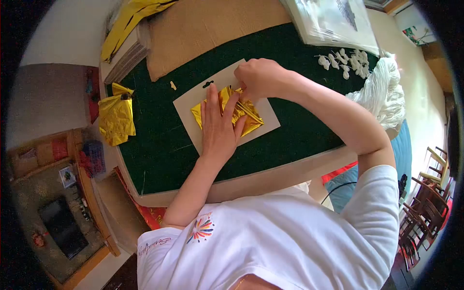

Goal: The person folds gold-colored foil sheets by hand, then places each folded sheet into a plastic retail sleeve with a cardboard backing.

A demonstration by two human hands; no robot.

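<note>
A folded piece of shiny gold foil (249, 126) lies on a pale card (266, 112) with a dark hanger-shaped slot near its upper edge. My left hand (220, 123) rests flat on the foil, fingers stretched and spread. At the foil's upper right, my right hand (261, 78) is closed with its fingers curled down, and the fingertips appear to pinch the foil's edge. Part of that grip is hidden behind the hand. The foil looks creased, with narrow folds running between the two hands.
Dark green cloth (164, 166) covers the table. Crumpled gold foil (117, 116) hangs at its left edge, near stacked card (130, 53). Brown cardboard (203, 34) lies at the back. Clear plastic bags (333, 24), small white string bundles (355, 63) and white cord (382, 94) occupy the right.
</note>
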